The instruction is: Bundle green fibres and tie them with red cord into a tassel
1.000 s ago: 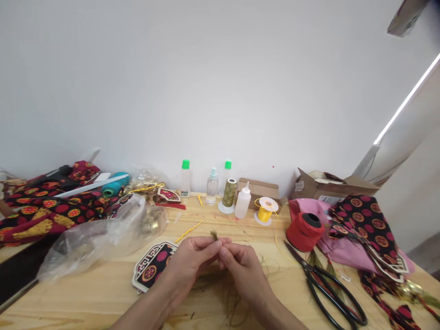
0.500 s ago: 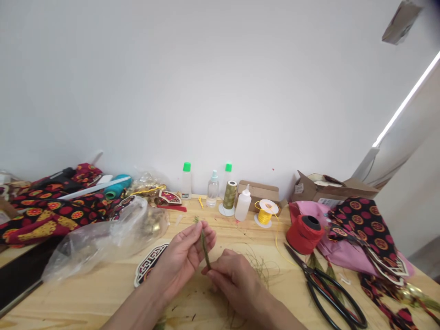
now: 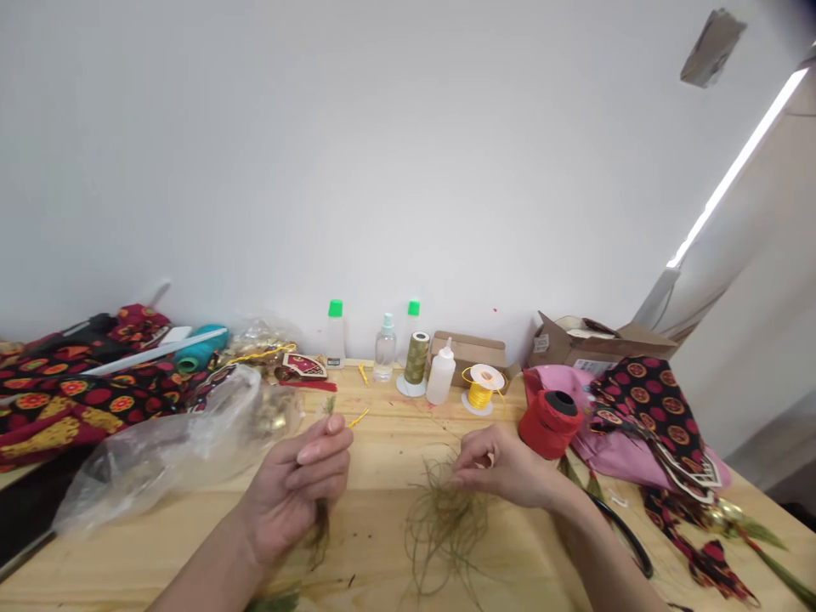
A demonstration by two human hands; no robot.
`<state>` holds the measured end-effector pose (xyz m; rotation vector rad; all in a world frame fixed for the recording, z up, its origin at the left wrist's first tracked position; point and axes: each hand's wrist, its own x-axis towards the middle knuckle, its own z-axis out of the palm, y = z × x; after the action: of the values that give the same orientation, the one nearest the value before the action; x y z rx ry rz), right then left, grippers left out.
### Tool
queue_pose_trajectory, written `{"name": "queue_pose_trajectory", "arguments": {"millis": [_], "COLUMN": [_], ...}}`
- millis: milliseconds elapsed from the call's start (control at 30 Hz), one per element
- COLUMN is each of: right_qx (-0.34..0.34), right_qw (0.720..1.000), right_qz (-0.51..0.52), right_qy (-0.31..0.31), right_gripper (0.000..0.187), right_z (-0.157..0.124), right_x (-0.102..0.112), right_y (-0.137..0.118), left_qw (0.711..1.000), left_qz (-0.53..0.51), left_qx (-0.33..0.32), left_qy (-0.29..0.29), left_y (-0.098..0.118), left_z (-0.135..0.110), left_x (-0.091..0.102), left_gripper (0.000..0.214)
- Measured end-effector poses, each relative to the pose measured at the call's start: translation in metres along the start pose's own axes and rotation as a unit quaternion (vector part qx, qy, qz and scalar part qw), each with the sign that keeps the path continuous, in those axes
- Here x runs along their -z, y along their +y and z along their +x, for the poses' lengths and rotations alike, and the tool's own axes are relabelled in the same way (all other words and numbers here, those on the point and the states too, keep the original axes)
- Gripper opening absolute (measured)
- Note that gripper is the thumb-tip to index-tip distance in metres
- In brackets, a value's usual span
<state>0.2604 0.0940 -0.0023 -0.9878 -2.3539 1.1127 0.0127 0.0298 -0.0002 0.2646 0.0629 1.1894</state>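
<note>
My left hand (image 3: pixel 297 480) is closed around a thin bundle of olive-green threads (image 3: pixel 321 523). The bundle's frayed tip pokes out above the thumb and its loose ends hang below the palm. Over the tabletop to the right, my right hand (image 3: pixel 501 467) pinches a loose tangle of olive-green threads (image 3: pixel 443 518) between thumb and fingertips. Black scissors (image 3: pixel 628 535) lie partly hidden behind my right forearm. Beside that hand stands a red thread spool (image 3: pixel 552 423). A short yellow cord (image 3: pixel 359 417) lies near my left fingers.
Along the wall stand a clear bottle (image 3: pixel 385 348), an olive thread spool (image 3: pixel 416 359), a white squeeze bottle (image 3: pixel 441 374) and a yellow cord spool (image 3: pixel 483 393). A plastic bag (image 3: pixel 172 450) and patterned fabric (image 3: pixel 57 391) lie left. An open carton (image 3: pixel 561 347) is at the right.
My hands have moved apart. The left keeps the thread bundle, while the right has left its lower end, moved right and up, and now pinches the loose tangle.
</note>
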Motion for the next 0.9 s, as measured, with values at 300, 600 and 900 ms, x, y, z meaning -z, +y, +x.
{"name": "queue_pose_trajectory", "arguments": {"millis": [300, 600, 900], "right_qx": [0.043, -0.103, -0.041], "right_qw": [0.978, 0.941, 0.97], "right_qz": [-0.172, -0.317, -0.21], "right_qy": [-0.107, 0.052, -0.117], "right_gripper": [0.016, 0.017, 0.019], "right_z": [-0.001, 0.0, -0.017], "right_x": [-0.02, -0.007, 0.004], "right_y": [-0.012, 0.002, -0.006], "left_qw": [0.999, 0.996, 0.997], "left_qz": [0.016, 0.05, 0.047], "left_qx": [0.019, 0.002, 0.005], "left_qy": [0.042, 0.07, 0.062], "left_y": [-0.007, -0.008, -0.007], "left_z": [0.006, 0.008, 0.008], "left_x": [0.009, 0.007, 0.01], "left_gripper": [0.012, 0.019, 0.014]}}
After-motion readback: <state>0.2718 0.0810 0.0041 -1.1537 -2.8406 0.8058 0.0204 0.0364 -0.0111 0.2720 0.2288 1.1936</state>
